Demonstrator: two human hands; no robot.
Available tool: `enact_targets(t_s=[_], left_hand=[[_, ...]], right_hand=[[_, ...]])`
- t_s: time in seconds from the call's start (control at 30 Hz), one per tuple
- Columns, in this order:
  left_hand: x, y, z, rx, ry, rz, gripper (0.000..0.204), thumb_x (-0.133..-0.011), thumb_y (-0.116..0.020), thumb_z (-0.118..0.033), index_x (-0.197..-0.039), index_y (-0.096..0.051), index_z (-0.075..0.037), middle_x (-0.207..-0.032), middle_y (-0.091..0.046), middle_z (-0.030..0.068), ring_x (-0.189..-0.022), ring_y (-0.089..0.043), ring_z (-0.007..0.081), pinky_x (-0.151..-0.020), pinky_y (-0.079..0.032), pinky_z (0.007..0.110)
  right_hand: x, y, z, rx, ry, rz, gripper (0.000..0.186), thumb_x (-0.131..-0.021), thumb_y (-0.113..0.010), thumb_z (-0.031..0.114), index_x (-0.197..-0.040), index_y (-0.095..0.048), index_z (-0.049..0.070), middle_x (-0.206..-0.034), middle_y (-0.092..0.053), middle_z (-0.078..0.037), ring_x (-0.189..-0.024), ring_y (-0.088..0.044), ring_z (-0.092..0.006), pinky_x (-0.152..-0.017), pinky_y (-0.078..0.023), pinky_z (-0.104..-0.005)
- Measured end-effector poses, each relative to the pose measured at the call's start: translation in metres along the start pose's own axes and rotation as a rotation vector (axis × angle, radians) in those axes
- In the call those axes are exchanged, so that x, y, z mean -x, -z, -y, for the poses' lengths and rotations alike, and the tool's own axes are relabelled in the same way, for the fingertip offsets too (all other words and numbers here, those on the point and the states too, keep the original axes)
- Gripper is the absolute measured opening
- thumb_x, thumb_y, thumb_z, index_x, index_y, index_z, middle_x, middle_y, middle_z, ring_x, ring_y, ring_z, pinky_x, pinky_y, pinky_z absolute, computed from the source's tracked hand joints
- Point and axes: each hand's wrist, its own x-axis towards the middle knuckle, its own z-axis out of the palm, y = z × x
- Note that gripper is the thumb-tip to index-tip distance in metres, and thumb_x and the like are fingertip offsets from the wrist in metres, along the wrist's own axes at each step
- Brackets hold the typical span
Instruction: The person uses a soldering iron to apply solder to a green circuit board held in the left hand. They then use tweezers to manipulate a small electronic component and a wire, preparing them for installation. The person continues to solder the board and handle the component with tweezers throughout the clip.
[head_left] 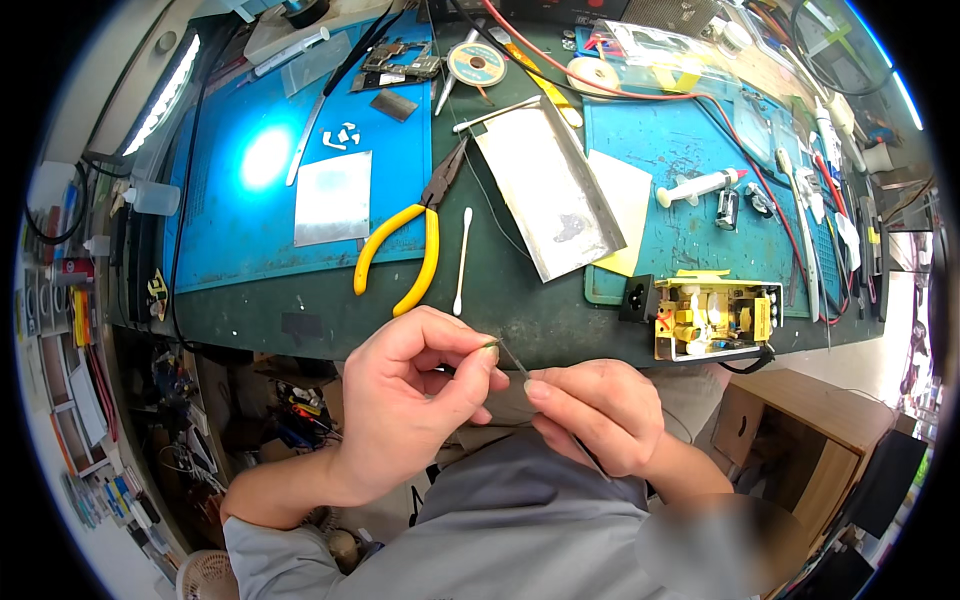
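On my head view, the left hand [400, 400] and the right hand [605, 415] meet in front of the grey shirt [540, 530], just off the near edge of the tabletop [330, 320]. The left thumb and forefinger are pinching a tiny piece [493, 344]; I see it as a thin, dark sliver with a greenish tint, mostly covered by the fingertips, and too small for me to tell its shape. The right fingers are pressed together around a slim tool [515, 361], held slantwise. Its narrow front end looks straight, grey and faintly shiny, tapering toward the piece; its darker rear end comes out below the hand. I cannot tell whether tip and piece actually touch.

Beyond the hands I have a cotton swab [463, 262] lying lengthwise, and beside it pliers [432, 235] with yellow handles and dark jaws. To their right sits a shallow metal case [545, 185], and nearer me an open box [715, 318] with yellow-wrapped parts inside.
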Motion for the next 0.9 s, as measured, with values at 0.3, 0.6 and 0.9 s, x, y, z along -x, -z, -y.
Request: enact_targets(t_s=[0.3,0.6,0.9], left_hand=[[0.0001,-0.0015,-0.0008,-0.028,-0.015,-0.009,0.007,-0.095,-0.057,0.008,-0.098,-0.057,0.003,-0.098,-0.062,0.0117,-0.085,-0.072,0.0182,-0.057,-0.061,0.025],[-0.0001,-0.0027,-0.0013,-0.027,-0.017,-0.011,0.007,-0.095,-0.057,0.009,-0.099,-0.057,0.003,-0.098,-0.061,0.0117,-0.086,-0.072,0.0185,-0.058,-0.061,0.025],[0.0003,-0.0013,0.002,-0.014,-0.037,-0.006,0.008,-0.094,-0.059,0.009,-0.1,-0.059,0.003,-0.1,-0.061,0.0104,-0.088,-0.072,0.017,-0.061,-0.062,0.024]], right_hand=[[0.0003,-0.0009,0.0013,0.019,0.0,0.0,0.033,-0.073,-0.077,-0.003,-0.106,-0.072,-0.006,-0.097,-0.071,-0.014,-0.071,-0.069,-0.0205,-0.057,-0.057,-0.0291],[0.0003,-0.0021,0.0012,0.025,0.009,-0.009,0.035,-0.073,-0.077,-0.003,-0.107,-0.071,-0.007,-0.097,-0.071,-0.015,-0.071,-0.069,-0.0209,-0.057,-0.057,-0.029],[-0.0019,0.0,0.0007,-0.019,0.001,-0.003,0.036,-0.072,-0.079,-0.002,-0.107,-0.071,-0.006,-0.097,-0.07,-0.014,-0.073,-0.069,-0.0214,-0.059,-0.057,-0.0297]])
